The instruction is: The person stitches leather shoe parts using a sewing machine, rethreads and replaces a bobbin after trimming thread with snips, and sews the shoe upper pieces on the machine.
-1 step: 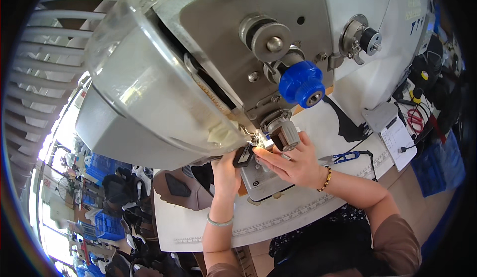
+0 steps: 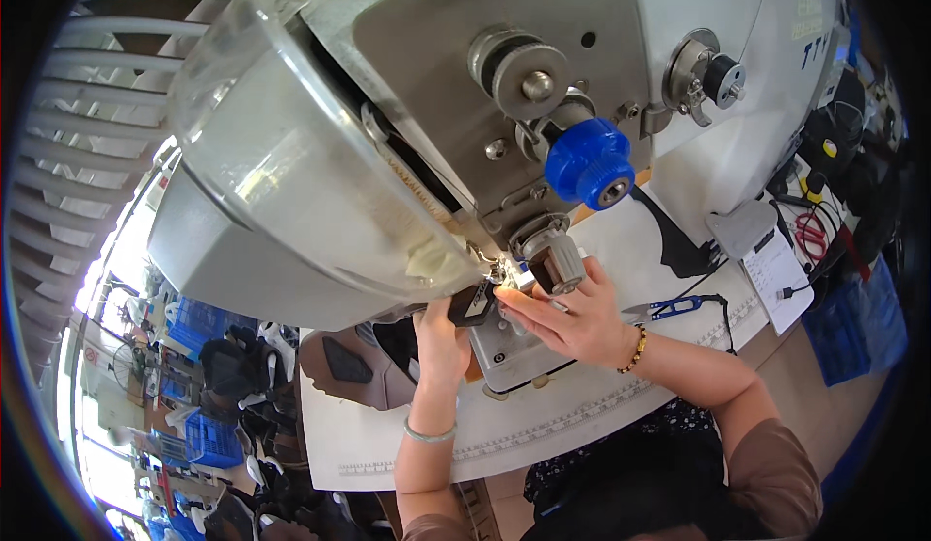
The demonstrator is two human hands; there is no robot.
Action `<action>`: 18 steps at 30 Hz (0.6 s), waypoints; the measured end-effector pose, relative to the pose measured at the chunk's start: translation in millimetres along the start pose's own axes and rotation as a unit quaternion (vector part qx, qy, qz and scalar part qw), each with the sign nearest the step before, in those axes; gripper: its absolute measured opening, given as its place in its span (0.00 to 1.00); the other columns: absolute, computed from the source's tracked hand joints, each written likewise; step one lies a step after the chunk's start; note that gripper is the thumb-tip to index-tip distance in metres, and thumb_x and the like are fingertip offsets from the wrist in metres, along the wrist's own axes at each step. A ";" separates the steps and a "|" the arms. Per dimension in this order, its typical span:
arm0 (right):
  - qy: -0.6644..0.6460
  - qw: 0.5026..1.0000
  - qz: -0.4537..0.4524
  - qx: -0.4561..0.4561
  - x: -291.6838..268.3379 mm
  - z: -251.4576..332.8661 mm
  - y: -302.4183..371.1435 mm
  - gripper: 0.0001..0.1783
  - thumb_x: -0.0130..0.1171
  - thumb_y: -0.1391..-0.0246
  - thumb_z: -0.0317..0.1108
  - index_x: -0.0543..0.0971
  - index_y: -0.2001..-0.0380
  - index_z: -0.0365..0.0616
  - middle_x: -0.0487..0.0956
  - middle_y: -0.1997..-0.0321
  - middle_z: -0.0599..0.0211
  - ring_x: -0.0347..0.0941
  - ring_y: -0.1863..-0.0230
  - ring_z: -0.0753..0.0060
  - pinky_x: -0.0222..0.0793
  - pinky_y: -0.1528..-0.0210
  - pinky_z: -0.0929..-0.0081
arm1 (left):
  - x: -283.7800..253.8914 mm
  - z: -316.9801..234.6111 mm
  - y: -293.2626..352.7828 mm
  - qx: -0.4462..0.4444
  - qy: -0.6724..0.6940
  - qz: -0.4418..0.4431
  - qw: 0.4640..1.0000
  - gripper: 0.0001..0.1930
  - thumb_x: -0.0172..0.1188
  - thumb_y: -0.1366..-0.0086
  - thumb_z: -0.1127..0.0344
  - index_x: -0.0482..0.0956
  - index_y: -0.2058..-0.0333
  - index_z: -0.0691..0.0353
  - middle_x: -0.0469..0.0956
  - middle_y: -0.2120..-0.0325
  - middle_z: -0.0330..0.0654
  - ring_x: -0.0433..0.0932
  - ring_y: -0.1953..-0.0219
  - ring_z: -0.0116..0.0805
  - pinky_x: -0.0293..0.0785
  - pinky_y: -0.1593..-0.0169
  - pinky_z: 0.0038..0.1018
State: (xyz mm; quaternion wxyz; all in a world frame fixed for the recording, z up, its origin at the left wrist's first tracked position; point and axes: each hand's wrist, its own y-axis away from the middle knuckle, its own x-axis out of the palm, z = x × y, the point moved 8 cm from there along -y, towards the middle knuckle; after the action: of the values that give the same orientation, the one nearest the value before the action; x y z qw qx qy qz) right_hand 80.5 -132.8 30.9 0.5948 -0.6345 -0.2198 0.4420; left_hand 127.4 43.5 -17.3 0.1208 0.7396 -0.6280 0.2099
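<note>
A big grey sewing machine head (image 2: 407,153) with a blue knob (image 2: 587,161) fills the upper view. My left hand (image 2: 441,333) reaches up from below and grips a small dark piece of material (image 2: 472,304) at the lit needle area (image 2: 501,274). My right hand (image 2: 572,320) comes in from the right, its fingertips pinched on the same piece just under the needle. There is a pale bangle on my left wrist and a beaded bracelet on my right wrist. The needle itself is hidden behind the machine's parts.
The white work table (image 2: 369,444) has a ruler strip along its front edge. Brown shoe-upper pieces (image 2: 339,366) lie left of my hands and blue thread snips (image 2: 669,308) to the right. A paper sheet (image 2: 776,274) and cables sit at far right. Blue crates (image 2: 199,434) stand on the floor at left.
</note>
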 end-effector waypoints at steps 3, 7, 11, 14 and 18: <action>0.042 0.998 -0.015 -0.052 -4.7 9.0 -2.6 0.23 0.64 0.63 0.34 0.79 0.58 0.61 0.65 0.74 0.85 0.63 0.71 0.82 0.54 0.69 0.75 | 4.2 -0.4 5.0 -0.022 0.004 0.013 1.000 0.12 0.45 0.37 0.68 0.70 0.58 0.68 0.75 0.62 0.43 0.75 0.60 0.34 0.71 0.55 0.29; -0.006 0.998 0.029 -0.048 0.9 11.5 -6.2 0.25 0.61 0.63 0.32 0.76 0.55 0.58 0.64 0.72 0.82 0.62 0.71 0.80 0.55 0.68 0.78 | 5.3 6.3 8.6 -0.025 0.053 -0.019 0.998 0.13 0.44 0.35 0.67 0.69 0.55 0.65 0.75 0.61 0.44 0.75 0.59 0.34 0.70 0.55 0.30; -0.037 0.997 0.061 -0.034 5.4 11.0 -6.5 0.24 0.60 0.63 0.32 0.76 0.57 0.56 0.65 0.71 0.81 0.63 0.71 0.80 0.55 0.67 0.77 | 5.1 10.0 16.8 -0.005 0.071 -0.042 0.997 0.14 0.45 0.35 0.66 0.69 0.54 0.65 0.75 0.59 0.43 0.75 0.58 0.34 0.70 0.54 0.30; -0.027 0.998 0.046 -0.035 3.6 12.3 -5.3 0.23 0.60 0.64 0.31 0.76 0.58 0.54 0.65 0.71 0.81 0.62 0.71 0.80 0.54 0.68 0.77 | 7.0 12.4 15.1 -0.020 0.063 -0.008 0.998 0.14 0.45 0.35 0.65 0.69 0.54 0.65 0.75 0.59 0.42 0.74 0.57 0.34 0.69 0.54 0.31; -0.040 0.998 0.040 -0.033 5.0 12.6 -3.9 0.23 0.61 0.65 0.31 0.76 0.58 0.53 0.66 0.71 0.81 0.62 0.72 0.80 0.54 0.68 0.77 | 11.5 10.4 17.3 -0.029 0.064 -0.003 0.998 0.14 0.45 0.35 0.65 0.69 0.54 0.64 0.75 0.60 0.41 0.74 0.57 0.34 0.69 0.53 0.32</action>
State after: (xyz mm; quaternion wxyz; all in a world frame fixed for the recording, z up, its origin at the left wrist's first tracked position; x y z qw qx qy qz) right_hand 73.6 -121.0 34.3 0.5458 -0.6440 -0.2326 0.4831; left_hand 113.5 25.7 -22.7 0.1825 0.7229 -0.6224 0.2383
